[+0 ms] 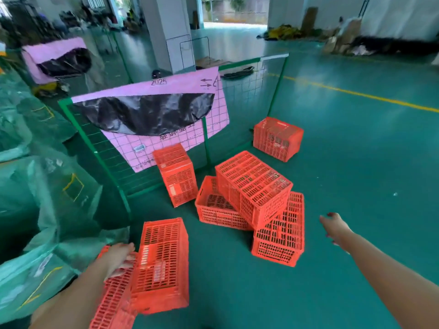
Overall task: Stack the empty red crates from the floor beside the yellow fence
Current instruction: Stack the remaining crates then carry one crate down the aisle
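Left hand (pixel 120 258) at lower left, fingers curled over a red crate (pixel 161 264) rim, right hand (pixel 335 227) at mid right, fingers loosely spread in air

Your left hand (pixel 120 257) grips a red crate (pixel 164 262) by its edge; your right hand (pixel 333 225) stretches forward, fingers loose

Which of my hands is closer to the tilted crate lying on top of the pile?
Right. The right hand is open in the air, just right of the tilted crate, not touching it. The left hand is farther off to the left, holding the near crate.
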